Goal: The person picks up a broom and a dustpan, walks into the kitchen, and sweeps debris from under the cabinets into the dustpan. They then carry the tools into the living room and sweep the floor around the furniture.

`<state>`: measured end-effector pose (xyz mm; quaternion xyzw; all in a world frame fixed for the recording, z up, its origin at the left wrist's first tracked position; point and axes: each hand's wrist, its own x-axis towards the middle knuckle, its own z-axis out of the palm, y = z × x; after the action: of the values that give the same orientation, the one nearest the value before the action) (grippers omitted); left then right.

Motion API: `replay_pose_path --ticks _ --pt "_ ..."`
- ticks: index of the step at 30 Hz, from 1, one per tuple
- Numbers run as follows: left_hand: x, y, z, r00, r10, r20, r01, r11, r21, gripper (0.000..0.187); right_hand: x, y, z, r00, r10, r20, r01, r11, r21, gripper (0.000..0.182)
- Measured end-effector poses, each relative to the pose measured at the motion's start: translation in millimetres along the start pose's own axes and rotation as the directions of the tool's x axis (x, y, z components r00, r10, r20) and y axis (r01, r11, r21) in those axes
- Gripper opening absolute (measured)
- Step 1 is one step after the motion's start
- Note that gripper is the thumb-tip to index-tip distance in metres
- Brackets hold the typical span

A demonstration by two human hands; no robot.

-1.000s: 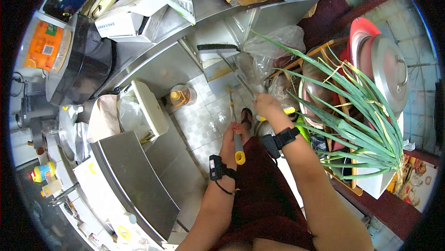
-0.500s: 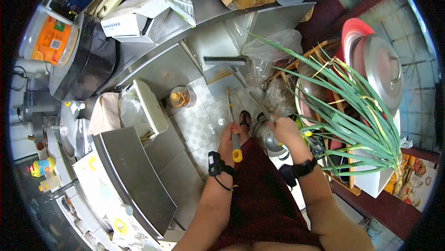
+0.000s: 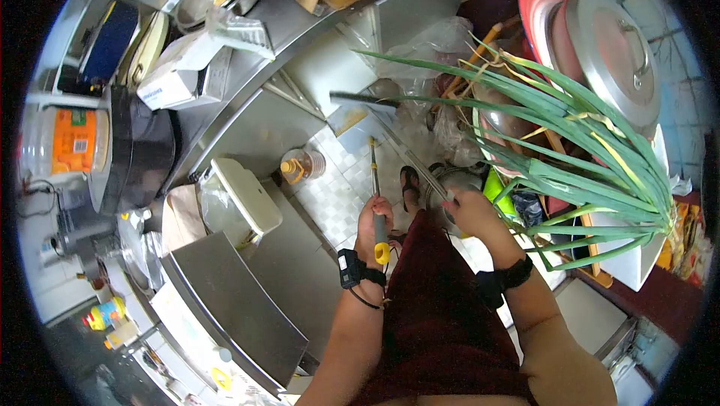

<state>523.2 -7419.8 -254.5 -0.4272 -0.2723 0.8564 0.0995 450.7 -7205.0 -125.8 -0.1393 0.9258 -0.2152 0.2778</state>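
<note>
The left hand curls closed around the grey grip (yellow at its end) of a long-handled dustpan above floor tiles — the right hand, fingers closed too, holds a metal pole slanting toward a dark bar-shaped head.

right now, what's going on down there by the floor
Someone's left hand grips a gray and yellow handle, its metal pole running down toward what looks like a dustpan on the tiles. The right hand holds a second, longer pole, angled toward a dark broom head near the dustpan. A jug sits nearby, and long green onions lie off to the right.
</note>
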Motion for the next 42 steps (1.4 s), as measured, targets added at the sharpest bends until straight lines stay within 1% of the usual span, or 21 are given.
replay_pose_path --ticks 2,4,7,8,9,11,13,14,15,16,19,20,24,28,31,32,33,35,36,39,42 --pt "2.3 -2.4 2.8 1.000 -0.025 -0.001 0.025 1.000 0.003 0.019 27.7 20.7 28.7 0.996 0.078 0.049 -0.091 0.912 0.400 0.032" --pt "3.6 -0.9 -0.4 0.998 -0.068 0.005 0.068 0.998 0.019 0.020 47.4 13.7 24.8 0.963 0.154 0.223 -0.270 0.578 0.770 0.035" --pt "9.6 6.4 -4.2 0.996 -0.085 -0.035 0.086 0.996 0.035 0.023 85.3 -7.4 27.7 0.964 0.128 0.232 -0.258 0.247 0.934 0.036" --pt "7.4 2.2 1.4 0.994 -0.078 -0.070 0.081 0.996 0.028 0.024 91.4 -23.7 18.6 0.962 0.097 0.254 -0.260 0.045 0.965 0.036" --pt "7.2 0.8 1.9 0.994 -0.090 -0.064 0.091 0.996 0.024 0.024 111.9 -23.0 39.0 1.000 0.008 -0.025 0.024 0.118 0.993 0.037" --pt "6.4 0.3 0.6 0.993 -0.112 -0.049 0.113 0.994 0.014 0.023 146.3 -35.6 52.4 0.957 -0.124 -0.263 0.275 0.091 0.957 0.035" --pt "6.9 1.2 -1.2 0.995 -0.103 0.010 0.103 0.993 0.053 0.022 197.2 -53.6 65.9 0.982 -0.183 0.036 -0.089 -0.290 0.953 0.031" --pt "8.2 2.0 -1.9 0.994 -0.100 0.040 0.097 0.993 0.073 0.022 229.7 -58.7 84.2 0.918 -0.290 0.272 -0.392 -0.542 0.744 0.029" --pt "11.8 5.4 -3.4 1.000 -0.017 -0.008 0.018 0.978 0.209 0.021 241.4 -72.9 78.8 0.917 -0.349 0.192 -0.337 -0.424 0.841 0.028" --pt "16.3 9.7 -6.5 0.996 0.072 -0.044 -0.053 0.938 0.342 0.021 261.1 -94.8 82.7 0.914 -0.247 0.321 -0.401 -0.665 0.630 0.030" --pt "14.5 -5.0 -7.4 0.942 0.335 0.027 -0.260 0.676 0.689 0.017 290.7 -118.1 83.5 0.864 -0.485 0.136 -0.477 -0.701 0.529 0.028" --pt "13.3 -10.6 -1.2 0.936 0.351 -0.029 -0.245 0.709 0.661 0.017 301.5 -123.2 85.0 0.870 -0.470 0.148 -0.471 -0.704 0.532 0.027" --pt "20.9 20.5 -28.8 0.989 0.071 0.133 -0.122 0.891 0.437 0.015 311.5 -123.5 74.5 0.820 -0.547 0.169 -0.548 -0.668 0.503 0.027" --pt "14.0 11.1 -11.4 0.967 -0.229 0.108 0.224 0.973 0.055 0.018 307.3 -94.4 91.1 0.872 -0.408 0.271 -0.460 -0.490 0.740 0.029" --pt "12.2 4.2 -9.8 0.967 -0.214 0.137 0.216 0.976 0.001 0.022 272.7 -62.6 76.6 0.787 -0.372 0.492 -0.617 -0.465 0.635 0.032" --pt "10.4 1.2 -5.1 0.985 -0.161 0.061 0.163 0.986 -0.022 0.023 242.4 -50.1 67.4 0.927 -0.351 0.133 -0.171 -0.080 0.982 0.034" --pt "10.5 0.7 -2.7 0.983 -0.173 0.063 0.176 0.984 -0.038 0.023 213.3 -39.2 58.5 0.847 -0.483 -0.222 0.394 0.290 0.872 0.036" --pt "10.4 -1.1 -0.4 0.978 -0.198 0.067 0.202 0.977 -0.071 0.024 179.0 -28.9 37.7 0.933 -0.330 0.140 -0.175 -0.078 0.982 0.035" --pt "10.1 -3.0 2.5 0.988 -0.153 0.004 0.153 0.987 -0.052 0.025 156.9 -32.5 25.8 0.946 -0.186 0.267 -0.298 -0.166 0.940 0.028" --pt "12.3 -1.1 -0.7 0.992 -0.124 0.033 0.125 0.991 -0.036 0.025 118.8 -14.6 15.4 0.947 -0.268 0.178 -0.202 -0.065 0.977 0.027" --pt "10.6 -3.0 2.1 0.995 -0.102 0.012 0.103 0.993 -0.055 0.025 83.7 -1.2 3.9 0.935 -0.067 0.348 -0.349 -0.003 0.937 0.026"
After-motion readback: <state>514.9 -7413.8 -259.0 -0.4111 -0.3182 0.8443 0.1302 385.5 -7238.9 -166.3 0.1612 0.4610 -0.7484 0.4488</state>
